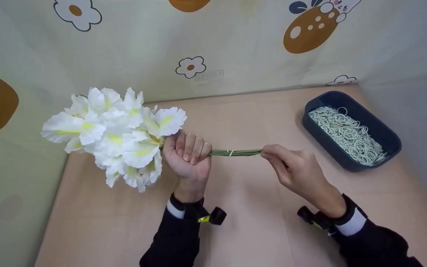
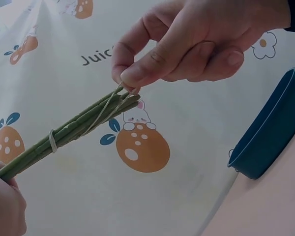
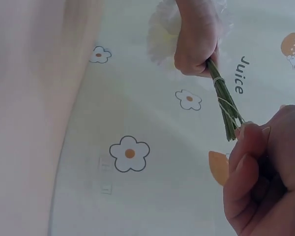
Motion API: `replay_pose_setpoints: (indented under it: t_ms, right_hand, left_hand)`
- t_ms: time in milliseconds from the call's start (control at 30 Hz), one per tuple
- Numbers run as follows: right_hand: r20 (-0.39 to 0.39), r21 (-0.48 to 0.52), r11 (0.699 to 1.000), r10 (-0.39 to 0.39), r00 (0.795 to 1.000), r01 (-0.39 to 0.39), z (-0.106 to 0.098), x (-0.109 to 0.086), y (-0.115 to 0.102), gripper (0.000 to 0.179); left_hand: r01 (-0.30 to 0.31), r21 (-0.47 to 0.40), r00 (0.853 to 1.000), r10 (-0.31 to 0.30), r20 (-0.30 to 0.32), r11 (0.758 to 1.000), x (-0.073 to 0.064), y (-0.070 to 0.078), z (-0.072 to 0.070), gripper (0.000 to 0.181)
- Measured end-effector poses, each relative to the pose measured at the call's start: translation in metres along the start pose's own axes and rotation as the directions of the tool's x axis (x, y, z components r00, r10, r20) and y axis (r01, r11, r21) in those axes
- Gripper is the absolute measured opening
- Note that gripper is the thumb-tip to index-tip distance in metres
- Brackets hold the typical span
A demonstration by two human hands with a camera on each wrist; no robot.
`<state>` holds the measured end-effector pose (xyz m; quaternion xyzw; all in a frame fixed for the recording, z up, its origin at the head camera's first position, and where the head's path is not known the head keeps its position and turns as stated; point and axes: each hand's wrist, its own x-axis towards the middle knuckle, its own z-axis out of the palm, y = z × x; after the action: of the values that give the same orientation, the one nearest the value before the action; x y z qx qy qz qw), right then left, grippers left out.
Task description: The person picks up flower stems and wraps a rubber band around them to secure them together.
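Stems (image 1: pixel 247 152) of white flowers (image 1: pixel 124 137) lay crosswise, held up above the table (image 1: pixel 247 222), their long axis running left to right, flowers pointing left and bare ends right. The left hand (image 1: pixel 188 155) gripped them just below the flowers; the right hand (image 1: pixel 298 168), nearer the ends, pinched a stretched rubber band (image 2: pixel 107 104) reaching past them, while another band (image 2: pixel 53 141) ringed the stems between.

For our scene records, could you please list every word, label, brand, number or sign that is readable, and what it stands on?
"Juice", on the printed backdrop, right wrist view.
"Juic", on the backdrop, left wrist view; the right hand hides what follows.
Yellow patch beside the left wrist camera: any lettering too small to read.
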<state>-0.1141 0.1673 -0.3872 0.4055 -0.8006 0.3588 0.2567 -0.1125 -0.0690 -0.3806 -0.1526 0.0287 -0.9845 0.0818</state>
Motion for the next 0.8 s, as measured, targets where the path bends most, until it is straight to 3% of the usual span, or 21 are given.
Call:
replay_pose_setpoints:
  t_ms: [167, 400, 500, 600, 700, 800]
  right_hand:
    - [-0.027, -0.054, 0.998, -0.047, 0.999, 0.046, -0.001, 0.0, -0.002, 0.019]
    - [-0.065, -0.065, 0.996, -0.06, 0.996, 0.056, -0.005, 0.001, 0.0, 0.021]
    - [-0.061, -0.027, 0.999, -0.036, 0.997, 0.035, -0.006, 0.002, 0.003, 0.019]
    - [0.002, 0.088, 0.996, 0.023, 1.0, -0.023, -0.009, 0.003, 0.005, 0.007]
    - [0.104, 0.253, 0.96, 0.097, 0.99, -0.121, -0.013, 0.004, 0.007, 0.013]
    - [0.221, 0.425, 0.876, 0.146, 0.964, -0.23, -0.014, 0.003, 0.008, 0.021]
  left_hand:
    - [-0.005, 0.032, 0.999, 0.006, -0.034, 0.999, 0.0, -0.001, 0.002, 0.039]
    - [0.024, 0.073, 0.998, -0.02, -0.06, 0.997, -0.001, -0.004, 0.005, 0.042]
    - [0.062, 0.061, 0.996, -0.058, -0.061, 0.996, -0.001, -0.003, 0.006, 0.043]
    - [0.111, 0.032, 0.993, -0.109, -0.045, 0.993, -0.001, 0.0, 0.005, 0.043]
    - [0.167, -0.005, 0.986, -0.167, -0.029, 0.986, 0.0, 0.004, 0.006, 0.043]
    - [0.205, -0.047, 0.978, -0.206, -0.032, 0.978, 0.0, 0.008, 0.004, 0.043]
